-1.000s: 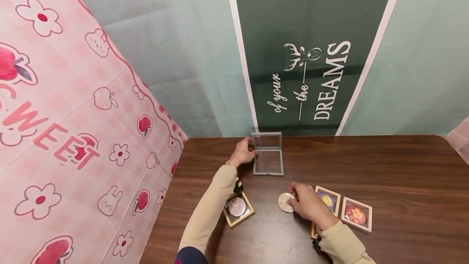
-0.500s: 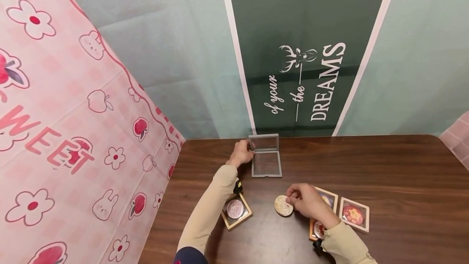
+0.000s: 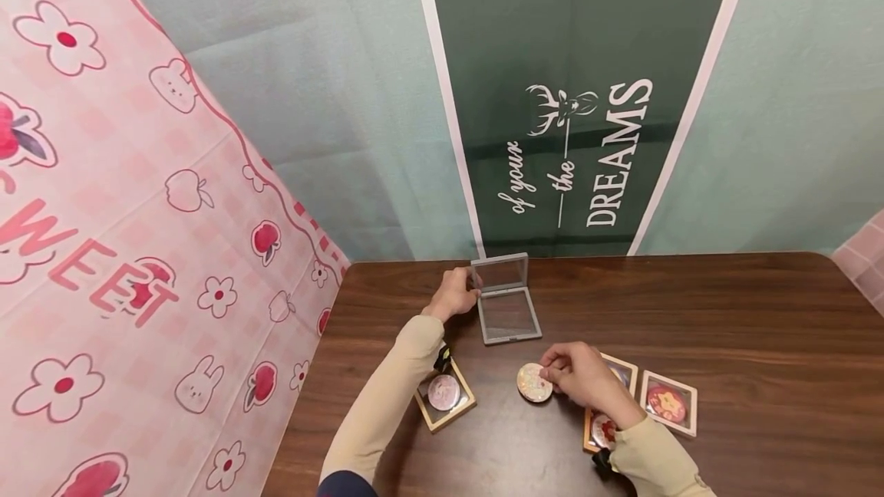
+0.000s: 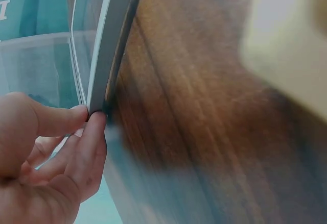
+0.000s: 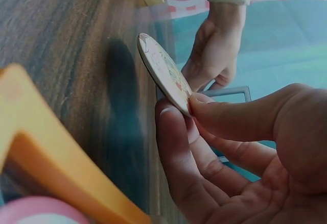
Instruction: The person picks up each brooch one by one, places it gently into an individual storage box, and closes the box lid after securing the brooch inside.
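Observation:
My left hand pinches the left side of a grey-framed clear display case, whose lid is raised at the back. In the left wrist view, thumb and fingertips grip the corner of the grey frame. Between thumb and fingers, my right hand holds a pale round badge by its right edge. The right wrist view shows that badge tilted above the wood, its printed face toward the thumb. It is in front of the case and apart from it.
A light wooden frame with a pink badge lies beneath my left forearm. At right are a white frame with a red badge, an orange frame and another frame, partly behind my right hand. Fabric backdrops border the table.
The case has turned slightly, its front edge swinging toward me and to the right. The badge stays in my right hand, its tilt slightly changed. The head view has shifted a little.

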### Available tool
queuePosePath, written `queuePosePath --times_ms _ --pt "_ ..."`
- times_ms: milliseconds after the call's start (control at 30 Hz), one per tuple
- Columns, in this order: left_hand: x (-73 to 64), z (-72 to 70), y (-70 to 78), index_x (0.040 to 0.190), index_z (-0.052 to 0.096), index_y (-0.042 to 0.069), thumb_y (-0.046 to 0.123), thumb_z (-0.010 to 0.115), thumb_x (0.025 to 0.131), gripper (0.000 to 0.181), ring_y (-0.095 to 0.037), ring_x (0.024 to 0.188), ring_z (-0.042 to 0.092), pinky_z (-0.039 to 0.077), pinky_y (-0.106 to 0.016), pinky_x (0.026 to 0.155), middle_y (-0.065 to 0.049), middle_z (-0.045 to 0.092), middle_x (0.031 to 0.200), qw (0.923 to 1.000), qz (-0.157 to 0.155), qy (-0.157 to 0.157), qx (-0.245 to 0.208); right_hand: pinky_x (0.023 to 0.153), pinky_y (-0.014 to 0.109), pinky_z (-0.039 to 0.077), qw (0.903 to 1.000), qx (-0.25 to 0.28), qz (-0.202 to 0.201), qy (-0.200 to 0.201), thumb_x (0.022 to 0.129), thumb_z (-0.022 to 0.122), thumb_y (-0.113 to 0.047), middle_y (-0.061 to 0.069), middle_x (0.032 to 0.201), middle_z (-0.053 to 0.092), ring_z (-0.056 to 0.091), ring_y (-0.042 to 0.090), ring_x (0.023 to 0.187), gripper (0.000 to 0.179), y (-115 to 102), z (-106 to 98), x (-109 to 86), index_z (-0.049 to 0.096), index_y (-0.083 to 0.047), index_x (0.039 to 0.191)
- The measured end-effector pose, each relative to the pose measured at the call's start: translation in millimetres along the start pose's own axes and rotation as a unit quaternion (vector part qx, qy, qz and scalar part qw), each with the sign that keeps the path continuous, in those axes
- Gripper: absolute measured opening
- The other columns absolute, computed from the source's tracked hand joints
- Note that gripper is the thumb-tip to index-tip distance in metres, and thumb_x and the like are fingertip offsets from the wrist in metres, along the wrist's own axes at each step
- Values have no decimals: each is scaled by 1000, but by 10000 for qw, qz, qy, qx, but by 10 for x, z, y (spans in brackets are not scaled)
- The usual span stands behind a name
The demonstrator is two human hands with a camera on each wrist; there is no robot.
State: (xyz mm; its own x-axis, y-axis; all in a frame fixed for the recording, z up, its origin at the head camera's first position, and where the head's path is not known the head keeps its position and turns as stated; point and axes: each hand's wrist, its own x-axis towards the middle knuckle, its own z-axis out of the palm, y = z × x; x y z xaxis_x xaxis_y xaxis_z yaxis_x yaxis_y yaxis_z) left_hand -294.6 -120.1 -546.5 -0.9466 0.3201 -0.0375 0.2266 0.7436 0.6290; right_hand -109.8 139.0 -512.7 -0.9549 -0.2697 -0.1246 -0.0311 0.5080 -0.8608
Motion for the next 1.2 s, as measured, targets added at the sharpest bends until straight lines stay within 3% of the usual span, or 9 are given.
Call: queuePosePath --times_ms 167,233,500,767,967,1200 --pt "-115 -11 10 99 72 13 15 72 99 2 -17 89 67 54 -33 77 -3 74 96 9998 143 -141 -14 52 26 48 9998 199 14 -36 94 79 -5 2 76 71 68 18 64 6 -1 -22 -10 73 -2 96" --pt "-292 -145 231 101 71 10 8 71 98 3 -19 88 67 54 -34 76 -6 74 97 9995 -39 -289 -88 53 25 49 9996 284 0 -65 94 79 -4 3 76 72 69 19 64 7 -2 -19 -12 73 -1 96" --pt "-575 -143 306 102 71 13 7 71 100 7 -14 87 67 53 -30 74 -3 74 96 9991 -133 -392 -72 56 27 57 9979 632 59 -133 93 79 -1 5 77 72 73 22 65 7 -7 4 -8 72 1 95" --pt "-718 -116 311 102 72 11 4 73 98 8 -12 87 69 55 -27 75 -2 75 92 9984 -17 -542 -188 61 36 62 9964 812 101 -231 94 78 -1 7 80 74 75 27 68 8 -4 16 -14 72 3 97" --pt "-803 -104 322 104 72 12 7 73 99 7 -9 84 64 53 -27 74 0 73 93 9972 -60 -710 -225 61 37 63 9957 883 75 -260 93 78 0 8 80 74 76 29 68 8 -1 26 -16 72 4 97" --pt "-921 -88 344 101 71 12 6 72 99 7 -6 79 64 52 -23 68 2 73 90 9970 120 -724 -230 62 37 64 9934 1097 70 -317 93 76 4 10 80 74 75 26 68 7 21 50 -8 71 7 96"
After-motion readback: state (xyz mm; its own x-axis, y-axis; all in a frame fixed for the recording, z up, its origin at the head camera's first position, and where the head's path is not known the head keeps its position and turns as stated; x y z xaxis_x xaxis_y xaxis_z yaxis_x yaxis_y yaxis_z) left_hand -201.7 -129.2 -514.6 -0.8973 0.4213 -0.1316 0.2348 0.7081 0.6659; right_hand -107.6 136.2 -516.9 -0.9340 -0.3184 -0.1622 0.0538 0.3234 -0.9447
